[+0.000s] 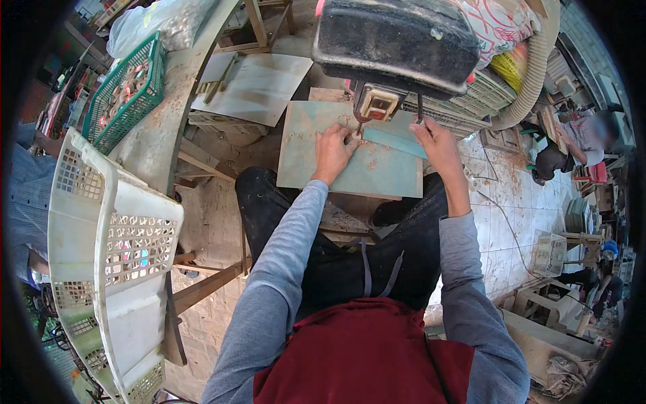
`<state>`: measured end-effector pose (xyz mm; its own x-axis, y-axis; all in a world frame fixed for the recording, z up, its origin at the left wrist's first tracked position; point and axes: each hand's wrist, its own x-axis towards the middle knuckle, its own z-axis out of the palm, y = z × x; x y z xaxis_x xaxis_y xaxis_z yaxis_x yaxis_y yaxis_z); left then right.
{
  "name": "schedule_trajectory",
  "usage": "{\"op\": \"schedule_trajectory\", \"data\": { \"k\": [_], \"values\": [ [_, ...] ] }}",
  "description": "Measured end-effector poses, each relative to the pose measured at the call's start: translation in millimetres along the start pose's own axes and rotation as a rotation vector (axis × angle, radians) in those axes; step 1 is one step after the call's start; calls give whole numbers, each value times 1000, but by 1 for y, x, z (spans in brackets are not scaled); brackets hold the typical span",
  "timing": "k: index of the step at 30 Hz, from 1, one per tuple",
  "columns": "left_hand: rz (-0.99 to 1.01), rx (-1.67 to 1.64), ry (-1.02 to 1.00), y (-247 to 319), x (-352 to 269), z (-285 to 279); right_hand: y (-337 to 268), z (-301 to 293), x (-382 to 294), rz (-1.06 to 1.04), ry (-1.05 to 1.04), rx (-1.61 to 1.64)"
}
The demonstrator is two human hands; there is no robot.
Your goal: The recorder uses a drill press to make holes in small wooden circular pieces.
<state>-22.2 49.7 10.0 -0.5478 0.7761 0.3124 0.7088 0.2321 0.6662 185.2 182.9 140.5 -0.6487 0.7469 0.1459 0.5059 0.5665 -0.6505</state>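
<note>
A drill press with a black housing (393, 45) stands before me, its bit (359, 128) pointing down at a small round wooden piece (357, 135). My left hand (334, 151) pinches that piece between thumb and fingers on the pale green board (323, 169). At the right, my right hand (435, 141) is closed around the end of the press's feed lever (420, 108). A blue-green strip (393, 143) lies across the board between my hands, and curled wood shavings (372, 164) are scattered around. Whether the bit touches the piece is too small to tell.
On the left are a bench (151, 121), a green basket (126, 96) of small pieces and a large white plastic crate (136, 242). A ribbed hose (530, 86) and stacked crates (484, 98) stand at the back right. A cable (504, 212) crosses the tiled floor; a seated co-worker (580, 136) is farther right.
</note>
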Motion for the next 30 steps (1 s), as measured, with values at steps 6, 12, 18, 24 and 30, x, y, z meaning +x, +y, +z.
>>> {"op": "schedule_trajectory", "data": {
  "k": [6,12,18,24,30],
  "values": [
    [56,50,44,2,1,0,7,4,6,-19,31,22],
    [48,41,44,0,1,1,4,4,12,18,16,-26],
    [-28,21,-36,4,2,0,19,14,27,11,93,-5],
    [1,22,-1,2,1,-1,16,10,35,70,50,-49],
    [15,17,-3,4,1,-1,33,23,48,14,178,-78]
  ]
}}
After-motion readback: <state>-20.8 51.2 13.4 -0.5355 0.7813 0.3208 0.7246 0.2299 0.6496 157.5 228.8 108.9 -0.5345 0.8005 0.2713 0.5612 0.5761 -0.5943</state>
